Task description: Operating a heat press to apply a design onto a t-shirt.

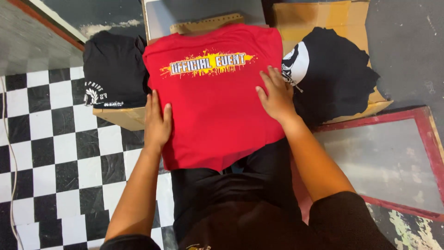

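- A folded red T-shirt [217, 106] lies in the middle of the scene, on a piece of brown cardboard [125, 118] whose edges show to its left and far side.
- The left hand [158, 121] lies flat on the shirt's left edge, palm down, fingers together and pointing away from the person; it grips nothing.
- The right hand [276, 95] rests palm down on the shirt's right side, near the edge, fingers spread slightly apart and pointing far and a little left; it pinches nothing.
- The shirt sits between the two hands, so that each hand presses one long side of it.
- The shirt forms a rough rectangle, its long axis running from near to far and leaning slightly to the left at the far end.
- A yellow splash-shaped print with white lettering crosses the far part of the shirt from left to right, reading upright from the person's side.
- The cloth looks like soft matt knit, smooth under the hands, with a loose, slightly uneven near edge.
- A folded black shirt [113, 74] with a small white print lies just left of the red one, touching it.
- A crumpled black shirt [335, 76] with a round white print lies just to the right, on an opened cardboard box [319, 21].
- A black-and-white chequered floor [55, 153] fills the left; a red-framed grey screen [393, 157] lies at the near right.
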